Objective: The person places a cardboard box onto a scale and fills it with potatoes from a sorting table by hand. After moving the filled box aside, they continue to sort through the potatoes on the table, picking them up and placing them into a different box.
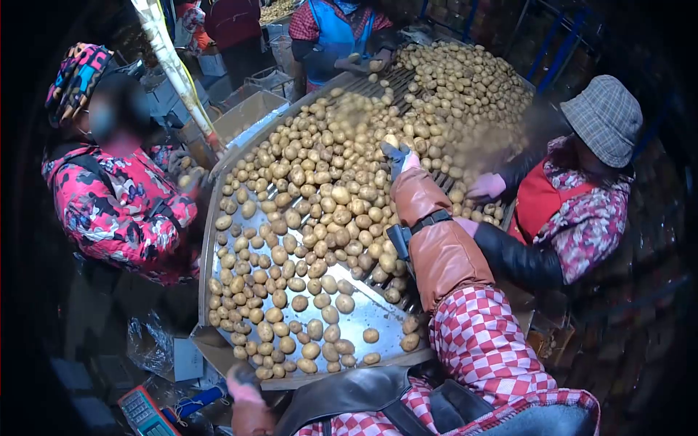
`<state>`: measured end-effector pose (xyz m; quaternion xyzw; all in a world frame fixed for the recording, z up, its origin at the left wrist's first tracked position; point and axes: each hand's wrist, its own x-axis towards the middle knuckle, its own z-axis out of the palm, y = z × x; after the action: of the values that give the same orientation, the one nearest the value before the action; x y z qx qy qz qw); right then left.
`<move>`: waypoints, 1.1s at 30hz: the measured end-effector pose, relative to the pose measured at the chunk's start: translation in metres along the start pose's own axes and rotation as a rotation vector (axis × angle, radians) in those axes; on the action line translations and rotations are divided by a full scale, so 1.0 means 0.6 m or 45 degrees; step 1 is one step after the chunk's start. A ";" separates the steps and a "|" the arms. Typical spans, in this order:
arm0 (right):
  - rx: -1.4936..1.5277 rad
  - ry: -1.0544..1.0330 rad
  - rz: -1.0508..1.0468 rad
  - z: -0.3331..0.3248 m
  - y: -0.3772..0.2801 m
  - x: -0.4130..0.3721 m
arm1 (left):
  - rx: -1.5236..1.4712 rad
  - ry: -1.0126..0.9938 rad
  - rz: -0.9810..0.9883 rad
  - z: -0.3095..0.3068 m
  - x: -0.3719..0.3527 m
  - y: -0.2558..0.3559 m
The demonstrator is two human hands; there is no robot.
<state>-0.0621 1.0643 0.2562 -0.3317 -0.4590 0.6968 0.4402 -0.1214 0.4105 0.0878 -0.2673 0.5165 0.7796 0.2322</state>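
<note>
My right hand (pixel 400 156), in a blue and pink glove, reaches far over the sorting table (pixel 378 312). Its fingers are curled at a pale potato (pixel 391 139) among the heaped potatoes (pixel 342 195). A brown sleeve cover with a black strap wraps that forearm. Low at the left, my left hand (pixel 246 385), in a pink and dark glove, is beside the table's near corner, close to a cardboard box (pixel 217 350). Motion smears its fingers, so I cannot tell what it holds. Loose potatoes (pixel 309 350) lie scattered on the metal surface nearby.
A person in pink camouflage (pixel 120 207) stands at the left, another in a plaid hat (pixel 605 120) at the right, hands at the potatoes. A third in a blue apron (pixel 336 43) works across the table. A pole (pixel 174 65) rises behind the left edge. A scale (pixel 145 413) lies below.
</note>
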 end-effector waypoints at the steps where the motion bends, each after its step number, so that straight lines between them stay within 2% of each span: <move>1: -0.036 0.016 0.021 0.006 -0.007 0.014 | -0.216 0.005 -0.063 -0.107 0.065 -0.004; 2: -0.055 0.027 0.032 0.006 -0.010 0.026 | 0.736 0.132 0.716 -0.170 0.065 -0.028; 3: -0.103 -0.093 -0.011 0.000 -0.010 0.044 | 1.505 0.503 0.858 -0.113 -0.035 0.001; 4: -0.096 -0.092 -0.002 0.006 -0.007 0.049 | 1.515 0.510 0.860 -0.108 -0.049 0.003; 6: -0.083 0.064 -0.032 0.023 -0.005 0.059 | 1.944 0.585 0.979 -0.090 -0.067 0.004; 7: -0.095 0.050 -0.029 0.026 -0.007 0.061 | 1.918 0.422 0.997 -0.078 -0.071 0.000; 8: -0.091 0.042 -0.029 0.029 -0.006 0.064 | 1.914 0.431 0.998 -0.059 -0.072 -0.006; 10: -0.025 0.131 0.039 0.033 -0.008 0.064 | 1.969 0.121 1.026 -0.024 -0.066 -0.013; 11: -0.023 0.127 0.032 0.028 -0.005 0.071 | 1.960 0.047 1.102 -0.003 -0.058 -0.019; 13: -0.066 -0.063 0.064 0.009 0.027 0.115 | 1.978 -0.093 1.242 0.041 -0.051 -0.032; 14: 0.243 -0.240 0.136 -0.026 0.075 0.180 | 2.018 -0.173 1.292 0.066 -0.051 -0.032; 16: 0.152 -0.045 0.216 0.006 0.048 0.148 | 2.055 -0.306 1.403 0.083 -0.031 -0.038; 18: 0.164 -0.020 0.268 0.004 0.045 0.141 | 2.054 -0.317 1.425 0.096 -0.029 -0.044; 20: 0.380 -0.029 0.375 -0.016 0.054 0.151 | 2.033 -0.314 1.370 0.091 -0.023 -0.041; 22: -0.120 0.021 0.192 0.004 0.045 0.114 | 2.025 -0.322 1.293 0.087 -0.023 -0.038; 28: -0.220 0.069 0.197 0.000 0.032 0.062 | 1.943 -0.332 1.119 0.085 -0.045 -0.017; 33: -0.104 0.055 0.159 -0.024 0.029 0.002 | 2.139 -0.367 1.250 0.114 -0.034 0.002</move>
<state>-0.0552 1.0674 0.2349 -0.3923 -0.4560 0.6963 0.3916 -0.1187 0.4717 0.1242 0.3266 0.9233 0.1937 0.0577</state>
